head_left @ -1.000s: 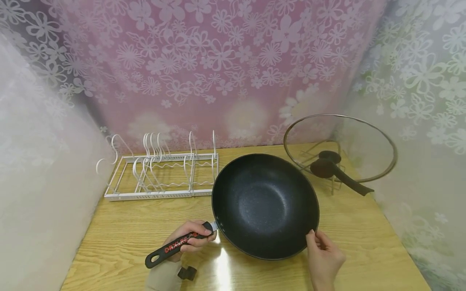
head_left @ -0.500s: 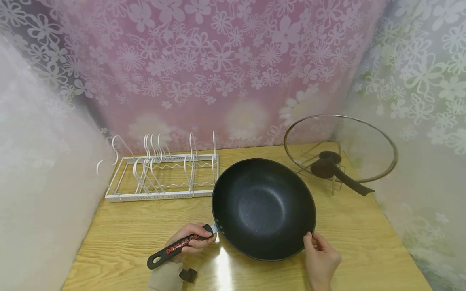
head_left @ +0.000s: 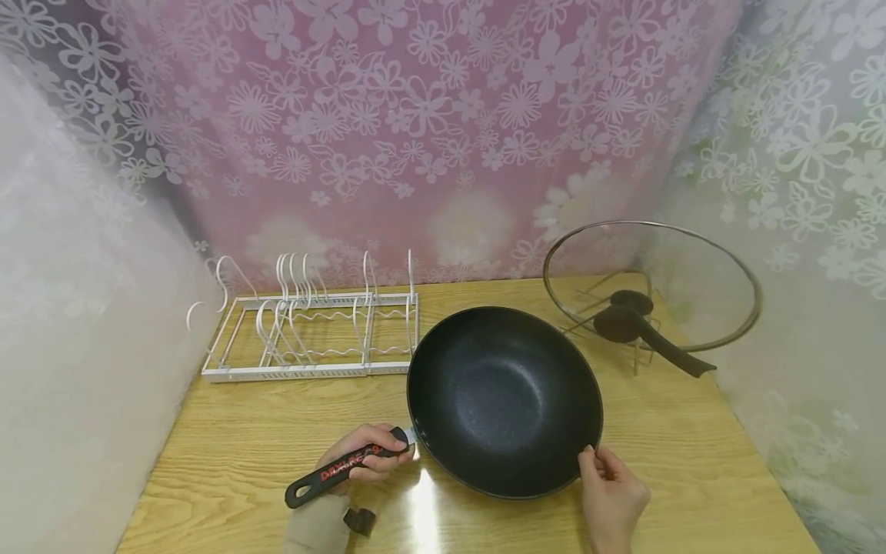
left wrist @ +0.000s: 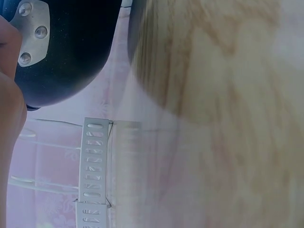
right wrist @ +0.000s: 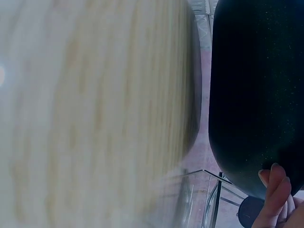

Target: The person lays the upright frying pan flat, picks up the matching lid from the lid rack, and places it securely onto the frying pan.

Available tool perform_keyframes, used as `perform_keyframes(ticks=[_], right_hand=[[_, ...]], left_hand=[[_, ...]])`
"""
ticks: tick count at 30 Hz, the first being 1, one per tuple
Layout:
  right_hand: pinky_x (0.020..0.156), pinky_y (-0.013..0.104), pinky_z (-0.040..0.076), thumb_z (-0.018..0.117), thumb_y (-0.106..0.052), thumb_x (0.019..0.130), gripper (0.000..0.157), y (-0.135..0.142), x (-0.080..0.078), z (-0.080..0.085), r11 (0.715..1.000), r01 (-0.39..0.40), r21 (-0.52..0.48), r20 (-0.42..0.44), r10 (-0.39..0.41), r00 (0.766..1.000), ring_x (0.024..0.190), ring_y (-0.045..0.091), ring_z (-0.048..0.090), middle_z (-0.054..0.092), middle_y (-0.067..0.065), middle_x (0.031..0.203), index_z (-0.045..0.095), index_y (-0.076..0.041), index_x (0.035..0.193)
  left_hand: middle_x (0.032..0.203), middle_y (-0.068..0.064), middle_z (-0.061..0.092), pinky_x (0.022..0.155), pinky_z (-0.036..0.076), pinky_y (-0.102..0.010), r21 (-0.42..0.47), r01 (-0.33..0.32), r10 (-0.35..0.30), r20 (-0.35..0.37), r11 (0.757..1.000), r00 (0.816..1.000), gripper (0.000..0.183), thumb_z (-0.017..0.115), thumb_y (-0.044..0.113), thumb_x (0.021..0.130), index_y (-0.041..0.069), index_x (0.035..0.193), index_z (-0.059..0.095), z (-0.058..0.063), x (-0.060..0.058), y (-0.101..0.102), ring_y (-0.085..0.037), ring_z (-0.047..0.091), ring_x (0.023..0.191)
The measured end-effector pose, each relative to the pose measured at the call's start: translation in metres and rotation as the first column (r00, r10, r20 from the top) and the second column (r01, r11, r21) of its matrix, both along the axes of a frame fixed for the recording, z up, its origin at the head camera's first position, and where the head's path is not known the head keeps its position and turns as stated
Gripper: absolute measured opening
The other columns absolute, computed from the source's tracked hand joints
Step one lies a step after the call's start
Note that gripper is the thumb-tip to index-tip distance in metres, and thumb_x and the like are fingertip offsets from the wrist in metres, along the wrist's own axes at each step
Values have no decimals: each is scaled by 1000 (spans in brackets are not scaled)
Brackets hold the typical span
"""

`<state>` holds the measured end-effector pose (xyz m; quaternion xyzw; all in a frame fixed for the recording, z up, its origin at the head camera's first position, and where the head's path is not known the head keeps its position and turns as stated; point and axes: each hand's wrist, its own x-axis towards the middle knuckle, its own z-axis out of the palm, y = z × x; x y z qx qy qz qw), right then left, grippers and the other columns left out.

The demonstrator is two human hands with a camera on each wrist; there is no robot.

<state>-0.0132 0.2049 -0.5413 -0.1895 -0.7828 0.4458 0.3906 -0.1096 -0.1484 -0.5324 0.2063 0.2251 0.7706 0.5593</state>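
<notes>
A black wok (head_left: 505, 400) is held over the wooden table, its inside facing up and toward me in the head view. My left hand (head_left: 367, 454) grips its black handle (head_left: 339, 471), red lettering on it, close to the wok body. At the lower right, my right hand (head_left: 614, 492) pinches the rim between thumb and fingers. The left wrist view shows the riveted metal bracket (left wrist: 35, 33) and a gap between the wok and the glossy table. In the right wrist view, fingers (right wrist: 278, 190) lie against the wok's dark underside.
A white wire rack (head_left: 284, 374) with upright curved dividers stands at the back left. At the back right, a glass lid with a metal rim and dark knob (head_left: 618, 324) leans on a wire stand (head_left: 635, 358). Flowered curtains (head_left: 415, 154) enclose the table (head_left: 228, 462).
The wok has come slightly down and toward me, its right rim shifting a little left. My right hand moved left with it; both holds are the same.
</notes>
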Motion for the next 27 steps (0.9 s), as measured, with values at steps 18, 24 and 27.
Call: perform_keyframes(ticks=[18,24,27], right_hand=[[46,8,42,68,10,80,9,3,-1,1,999,20,-44,78,-17,997,48,-4,52,63,2,57,74,8,74],[47,8,43,69,12,79,6,3,0,-1,999,20,-49,83,-15,996,49,-5,53,66,10,59,74,10,76],[47,7,43,69,10,79,5,3,0,-3,998,21,-52,80,-17,997,50,-6,53,67,13,61,74,11,78]], left_hand=[[56,7,36,28,11,-19,-20,-11,11,-10,1000,1000,32,20,0,93,-2,94,52,0,-2,3,4,37,39],[57,8,38,28,8,-21,-27,-2,1,-18,1000,1000,33,21,0,92,-2,95,54,-3,-4,3,4,38,39],[56,8,37,28,8,-21,-23,6,-7,-20,1000,1000,33,20,0,93,-2,96,54,-4,-4,3,4,39,39]])
